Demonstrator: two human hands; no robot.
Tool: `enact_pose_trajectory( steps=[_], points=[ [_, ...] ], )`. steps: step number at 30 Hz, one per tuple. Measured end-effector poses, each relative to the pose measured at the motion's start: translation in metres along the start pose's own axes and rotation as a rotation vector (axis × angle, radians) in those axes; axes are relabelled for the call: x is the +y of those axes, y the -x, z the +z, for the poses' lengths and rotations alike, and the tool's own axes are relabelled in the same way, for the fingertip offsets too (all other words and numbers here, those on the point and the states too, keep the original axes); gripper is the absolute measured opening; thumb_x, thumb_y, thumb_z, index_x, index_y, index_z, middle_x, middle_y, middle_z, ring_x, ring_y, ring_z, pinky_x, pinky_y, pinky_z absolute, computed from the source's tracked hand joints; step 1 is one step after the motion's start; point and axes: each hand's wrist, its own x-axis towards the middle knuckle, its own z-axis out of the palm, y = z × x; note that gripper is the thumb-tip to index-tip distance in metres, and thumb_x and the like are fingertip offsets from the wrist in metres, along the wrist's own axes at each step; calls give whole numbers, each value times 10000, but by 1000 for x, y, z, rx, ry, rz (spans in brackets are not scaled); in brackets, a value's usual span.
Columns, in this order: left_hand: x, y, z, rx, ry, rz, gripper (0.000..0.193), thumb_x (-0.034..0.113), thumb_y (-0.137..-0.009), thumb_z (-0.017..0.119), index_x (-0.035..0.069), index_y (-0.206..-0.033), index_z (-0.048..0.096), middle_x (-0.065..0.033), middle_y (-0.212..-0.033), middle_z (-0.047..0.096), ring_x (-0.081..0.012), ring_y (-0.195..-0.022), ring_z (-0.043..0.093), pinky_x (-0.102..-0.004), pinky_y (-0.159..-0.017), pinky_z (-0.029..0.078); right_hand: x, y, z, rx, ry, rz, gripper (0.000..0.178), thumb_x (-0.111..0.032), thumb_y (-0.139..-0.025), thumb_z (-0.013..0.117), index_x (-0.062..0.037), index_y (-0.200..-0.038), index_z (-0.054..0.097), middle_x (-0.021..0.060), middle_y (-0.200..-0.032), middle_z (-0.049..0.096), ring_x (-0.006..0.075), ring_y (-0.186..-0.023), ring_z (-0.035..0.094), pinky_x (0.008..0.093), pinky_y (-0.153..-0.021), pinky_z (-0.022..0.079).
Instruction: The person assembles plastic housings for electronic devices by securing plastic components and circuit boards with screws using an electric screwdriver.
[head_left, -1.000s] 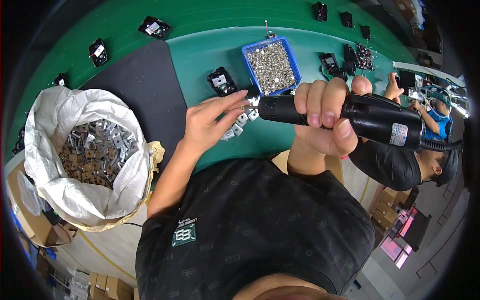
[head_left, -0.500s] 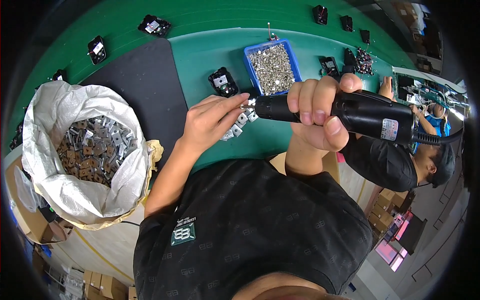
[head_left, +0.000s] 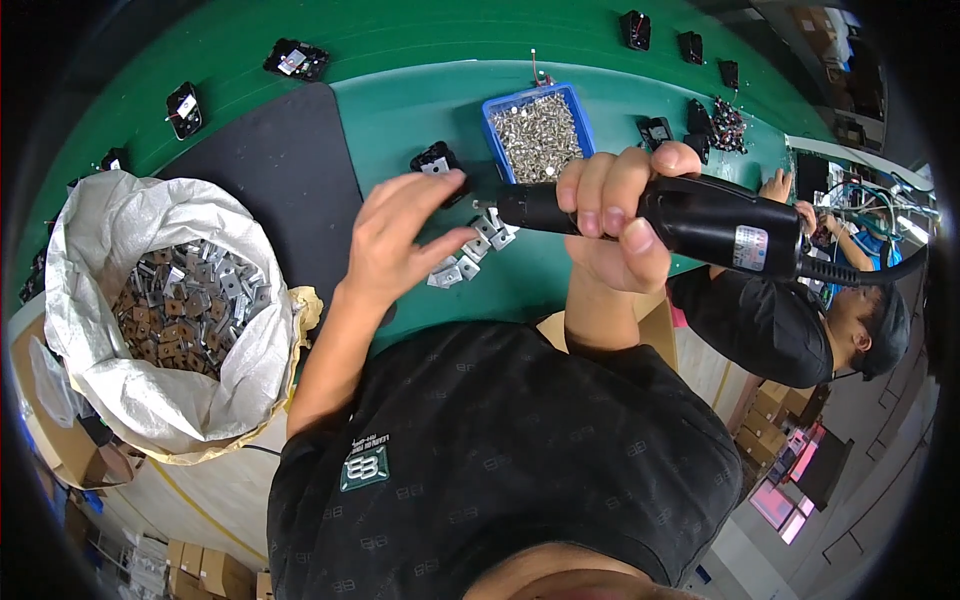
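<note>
My right hand (head_left: pixel 625 215) is wrapped round a black electric screwdriver (head_left: pixel 715 240), held level with its bit pointing left. The bit's tip shows bare metal; whether a screw sits on it is too small to tell. To the left of the tip, my left hand (head_left: pixel 390 240) hovers open, thumb and fingers apart, with nothing seen between them. Just beyond its fingertips lies a black plastic housing (head_left: pixel 430 157) with a metal piece in it, partly covered by the fingers. Several small silver metal blocks (head_left: pixel 468 265) lie on the green table below the bit.
A blue bin (head_left: pixel 583 120) full of screws stands behind the screwdriver. At left, a white sack (head_left: pixel 90 320) holds many metal blocks. More black housings (head_left: pixel 297 60) lie along the far green strip. A co-worker (head_left: pixel 765 325) is at the right. The screwdriver's cord (head_left: pixel 870 272) trails right.
My left hand has come away from the bit's tip, moved left and spread its fingers. The screwdriver has shifted slightly left, still in my right hand. The far housings appear slightly further left.
</note>
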Motion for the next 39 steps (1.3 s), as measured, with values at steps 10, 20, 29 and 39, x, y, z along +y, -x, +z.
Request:
enact_pose_trajectory(
  steps=[10,20,29,39],
  points=[
    [-19,-2,1,-248,-325,-227,910,205,-548,860,71,-1350,452,-102,-1234,537,-299,-1149,492,-407,-948,381,35,-5,-6,23,228,-60,462,-93,-794,601,-74,-1209,399,33,-695,479,151,-578,477,363,-618,455],
    [-18,-6,0,-287,-353,-251,757,250,-646,799,110,-1327,500,-91,-1236,534,-275,-1145,488,-413,-964,356,50,-7,-9,36,260,-35,456,-44,-772,602,-57,-1186,412,52,-680,490,162,-562,489,378,-632,482],
    [-29,-11,3,-313,-133,-156,575,169,-671,777,96,-1206,580,-60,-1141,617,-265,-1095,532,-385,-914,392,47,-4,-16,68,217,-38,446,32,-775,636,-21,-1153,406,53,-690,532,143,-573,518,347,-634,509],
    [-28,-12,5,-294,-120,-183,477,141,-680,768,97,-1129,615,-53,-1056,645,-253,-1023,580,-375,-893,408,49,-1,-19,100,206,-6,441,40,-761,651,-8,-1136,424,62,-668,538,140,-571,519,344,-633,518]
  ],
)
